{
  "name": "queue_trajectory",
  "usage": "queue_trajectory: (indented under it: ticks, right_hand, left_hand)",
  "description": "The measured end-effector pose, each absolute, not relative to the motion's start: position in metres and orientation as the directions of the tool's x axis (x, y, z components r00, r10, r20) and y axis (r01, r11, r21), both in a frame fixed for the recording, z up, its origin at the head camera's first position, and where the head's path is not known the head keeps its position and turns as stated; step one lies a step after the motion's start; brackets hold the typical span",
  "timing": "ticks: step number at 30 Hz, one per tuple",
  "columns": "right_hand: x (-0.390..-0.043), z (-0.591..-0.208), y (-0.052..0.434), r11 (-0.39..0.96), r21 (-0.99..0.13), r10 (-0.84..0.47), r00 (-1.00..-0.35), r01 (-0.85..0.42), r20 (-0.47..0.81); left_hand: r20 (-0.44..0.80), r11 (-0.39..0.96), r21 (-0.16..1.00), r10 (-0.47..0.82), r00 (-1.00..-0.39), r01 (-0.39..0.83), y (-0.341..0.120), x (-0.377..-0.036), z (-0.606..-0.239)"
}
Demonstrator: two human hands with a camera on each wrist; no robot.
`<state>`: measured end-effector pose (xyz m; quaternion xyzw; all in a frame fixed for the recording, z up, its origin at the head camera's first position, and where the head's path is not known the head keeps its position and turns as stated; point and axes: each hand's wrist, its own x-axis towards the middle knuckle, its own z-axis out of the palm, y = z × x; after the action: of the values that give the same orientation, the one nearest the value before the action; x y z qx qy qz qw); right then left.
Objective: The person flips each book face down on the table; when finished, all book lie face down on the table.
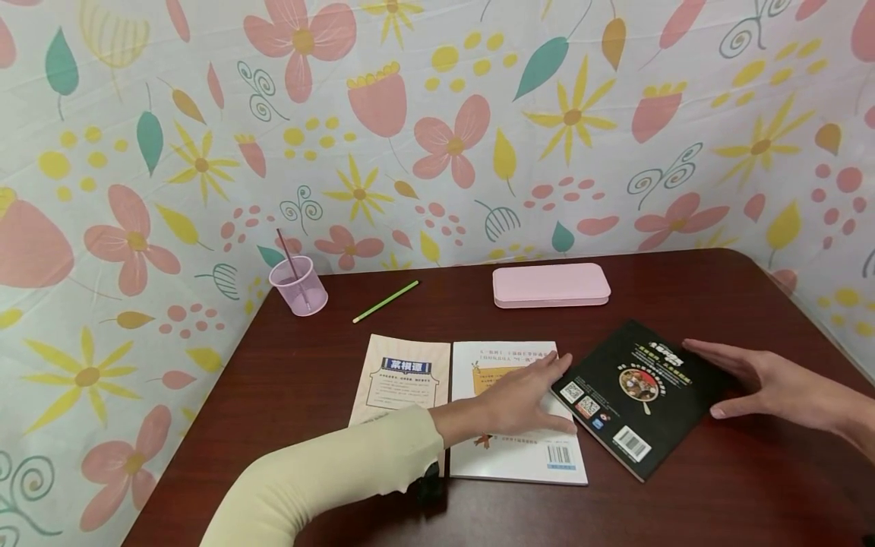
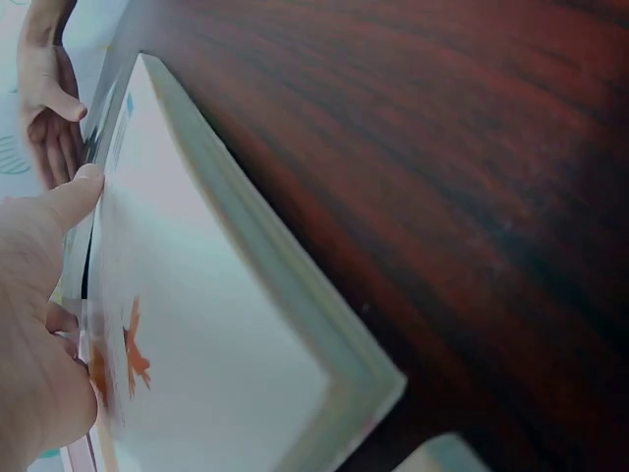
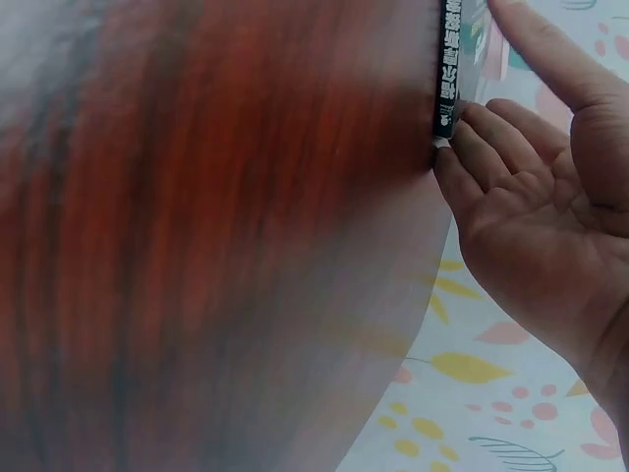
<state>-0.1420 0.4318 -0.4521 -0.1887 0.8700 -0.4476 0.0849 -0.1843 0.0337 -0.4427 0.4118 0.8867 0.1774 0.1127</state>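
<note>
Black book (image 1: 636,395) | lower right of frame, long axis diagonal | between right hand (image 1: 766,384), flat-fingered at its right edge, and left hand (image 1: 522,399), flat-fingered at its left corner

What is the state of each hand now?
Left hand: open, fingers resting flat on the white book.
Right hand: open, fingers touching the black book.

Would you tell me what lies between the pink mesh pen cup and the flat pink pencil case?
In the head view, a green pencil lies on the dark wooden table between the pink mesh pen cup and the flat pink pencil case.
</note>
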Motion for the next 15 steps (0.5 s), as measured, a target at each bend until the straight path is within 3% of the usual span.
queue_trajectory:
  ticks: [8, 15]
  right_hand:
    - [-0.1372, -0.4532, 0.4311, 0.563, -0.757, -0.381, -0.917, -0.331, 0.117]
    - [-0.1385, -0.4528, 0.427, 0.692, -0.669, -0.293, -0.953, -0.27, 0.081]
  left_hand:
    - [-0.056, 0.61, 0.386, 0.764, -0.643, 0.691, 0.0353, -0.1825, -0.444]
    - [-0.062, 0.613, 0.378, 0.765, -0.641, 0.694, 0.0375, -0.1799, -0.4415]
